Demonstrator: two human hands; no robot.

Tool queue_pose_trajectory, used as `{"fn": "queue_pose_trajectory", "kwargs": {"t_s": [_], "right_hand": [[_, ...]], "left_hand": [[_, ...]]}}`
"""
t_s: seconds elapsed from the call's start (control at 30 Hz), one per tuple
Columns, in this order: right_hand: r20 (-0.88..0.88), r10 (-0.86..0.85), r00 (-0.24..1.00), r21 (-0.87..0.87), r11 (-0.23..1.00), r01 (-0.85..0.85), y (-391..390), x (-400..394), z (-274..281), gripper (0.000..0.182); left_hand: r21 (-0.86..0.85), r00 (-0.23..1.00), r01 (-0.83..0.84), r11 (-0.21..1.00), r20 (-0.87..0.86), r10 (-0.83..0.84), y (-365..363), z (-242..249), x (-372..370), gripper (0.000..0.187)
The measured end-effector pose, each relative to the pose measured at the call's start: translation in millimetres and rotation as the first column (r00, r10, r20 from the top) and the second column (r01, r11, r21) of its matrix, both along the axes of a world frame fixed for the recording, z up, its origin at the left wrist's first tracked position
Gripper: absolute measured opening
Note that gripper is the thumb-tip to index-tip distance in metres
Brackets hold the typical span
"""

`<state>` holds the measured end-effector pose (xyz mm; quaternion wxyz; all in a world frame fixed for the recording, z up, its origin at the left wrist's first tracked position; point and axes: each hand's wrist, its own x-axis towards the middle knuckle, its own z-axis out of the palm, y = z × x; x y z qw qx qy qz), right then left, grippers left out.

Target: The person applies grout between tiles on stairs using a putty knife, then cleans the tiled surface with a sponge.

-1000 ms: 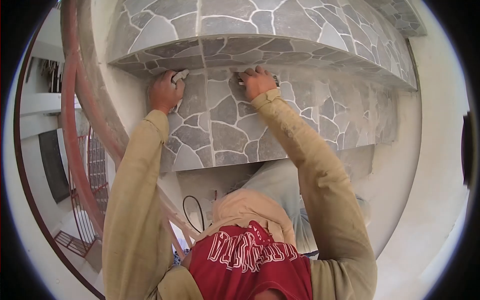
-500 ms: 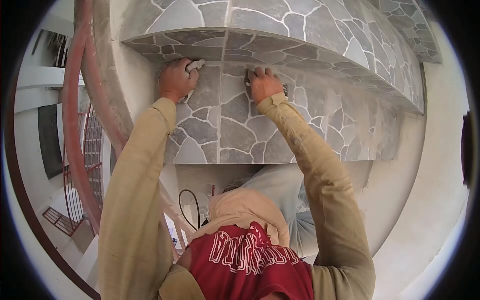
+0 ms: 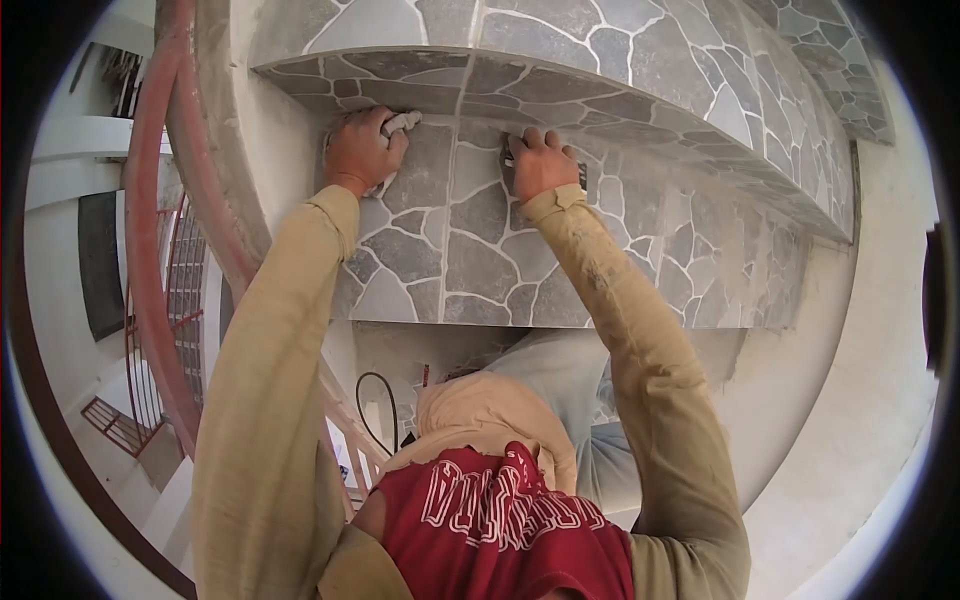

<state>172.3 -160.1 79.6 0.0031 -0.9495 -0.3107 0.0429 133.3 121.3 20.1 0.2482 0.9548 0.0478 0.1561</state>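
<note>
My left hand (image 3: 362, 155) is closed around a crumpled whitish rag (image 3: 403, 122) at the back left of a stair tread (image 3: 400, 245), near the side wall. The tread is covered in grey stone-pattern tile with pale lines. To the right, across a straight tile joint, my right hand (image 3: 546, 167) is closed over a dark flat piece (image 3: 583, 177) with light markings, pressed close to the tread. Its edges show on both sides of my fingers; I cannot tell its kind. Dusty pale smears lie on the tread right of this hand.
Behind my hands rises the curved riser (image 3: 560, 95), with the upper step (image 3: 560, 35) overhanging it. A red metal railing (image 3: 150, 220) stands at the left. A pale wall (image 3: 860, 330) runs along the right. A thin black cable (image 3: 362, 400) loops below the tread.
The view has turned slightly, shifting the steps a little to the right in the picture. Both hands stay at nearly the same places on the tread, still holding the rag and the dark piece.
</note>
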Motion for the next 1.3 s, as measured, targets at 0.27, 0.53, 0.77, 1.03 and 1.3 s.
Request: {"fn": "queue_pose_trajectory", "kwargs": {"t_s": [0.27,0.53,0.77,1.03,1.3], "right_hand": [[0.010,-0.046,0.999,0.005,0.999,0.046,5,13,-4,0.028],[0.019,-0.025,1.000,-0.015,1.000,0.025,4,3,-11,0.029],[0.042,0.005,0.999,0.047,0.999,-0.007,-5,-15,-19,0.029],[0.091,0.005,0.996,0.021,1.000,-0.007,4,3,-19,0.024],[0.122,0.013,0.992,0.043,0.999,-0.018,7,13,-22,0.023]], "left_hand": [[0.030,0.999,0.021,0.999,0.029,-0.022,1,2,0,0.025],[0.046,1.000,-0.012,0.999,0.011,0.012,0,4,1,0.023],[0.042,0.999,0.011,0.999,0.044,-0.013,1,8,3,0.024],[0.058,0.999,-0.006,0.998,-0.034,0.008,0,10,2,0.026],[0.054,1.000,-0.001,0.999,0.000,0.001,2,6,4,0.028]]}}
